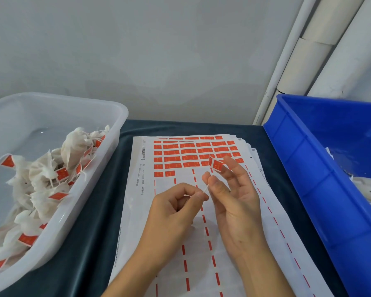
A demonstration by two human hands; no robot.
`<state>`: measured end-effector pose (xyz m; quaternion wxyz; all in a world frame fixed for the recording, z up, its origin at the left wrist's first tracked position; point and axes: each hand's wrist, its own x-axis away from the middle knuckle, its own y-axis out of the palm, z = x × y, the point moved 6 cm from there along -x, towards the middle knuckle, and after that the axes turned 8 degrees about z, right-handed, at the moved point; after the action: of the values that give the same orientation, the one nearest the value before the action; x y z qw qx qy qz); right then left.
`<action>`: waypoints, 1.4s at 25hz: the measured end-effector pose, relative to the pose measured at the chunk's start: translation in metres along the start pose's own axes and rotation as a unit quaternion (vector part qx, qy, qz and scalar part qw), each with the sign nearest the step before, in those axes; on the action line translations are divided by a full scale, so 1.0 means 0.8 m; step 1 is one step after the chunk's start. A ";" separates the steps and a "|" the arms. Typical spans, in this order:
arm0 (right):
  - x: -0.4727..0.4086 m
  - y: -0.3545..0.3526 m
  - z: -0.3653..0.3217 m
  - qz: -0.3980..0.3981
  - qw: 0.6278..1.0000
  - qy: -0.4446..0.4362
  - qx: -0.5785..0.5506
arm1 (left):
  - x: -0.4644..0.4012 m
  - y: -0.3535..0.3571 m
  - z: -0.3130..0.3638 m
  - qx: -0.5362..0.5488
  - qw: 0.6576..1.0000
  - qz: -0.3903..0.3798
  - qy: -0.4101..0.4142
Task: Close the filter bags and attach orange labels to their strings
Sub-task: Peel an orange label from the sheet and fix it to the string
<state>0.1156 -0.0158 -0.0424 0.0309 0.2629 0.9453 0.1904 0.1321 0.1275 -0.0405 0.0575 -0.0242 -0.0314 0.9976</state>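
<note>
My left hand (pixel 176 211) and my right hand (pixel 231 198) are raised over the label sheets (pixel 180 211) in the middle of the table. Between them runs a short white string (pixel 206 188); my left thumb and forefinger pinch one end, my right thumb and forefinger pinch the other. An orange label (pixel 216 165) sticks to my right middle fingertip, peeled from the sheet. The filter bag on the string is hidden, perhaps inside my curled left hand. Rows of orange labels (pixel 191 155) fill the sheet's far part.
A clear plastic tub (pixel 107 159) at the left holds several tied white bags with orange labels. A blue crate (pixel 308 168) at the right holds white bags. White pipes (pixel 308 61) lean against the grey wall. A dark cloth (pixel 90 243) covers the table.
</note>
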 end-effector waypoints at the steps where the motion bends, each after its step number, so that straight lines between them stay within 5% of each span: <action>1: 0.000 -0.002 0.000 0.009 1.000 -0.002 0.003 | 0.000 0.000 0.000 0.010 1.000 -0.001 -0.008; 11: 0.003 -0.010 -0.001 0.049 0.999 0.007 0.007 | -0.010 -0.022 -0.010 0.092 0.986 0.107 -0.089; 18: 0.014 0.009 0.006 -0.010 0.999 0.019 0.042 | -0.008 -0.021 -0.004 0.083 0.991 0.103 -0.024; 35: 0.019 0.014 -0.001 -0.003 0.994 -0.056 0.098 | -0.001 -0.011 0.009 0.021 0.995 0.068 0.070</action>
<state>0.1076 0.0001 -0.0366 0.0583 0.2715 0.9571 0.0823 0.1333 0.1356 -0.0323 -0.0075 -0.0945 -0.0050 0.9955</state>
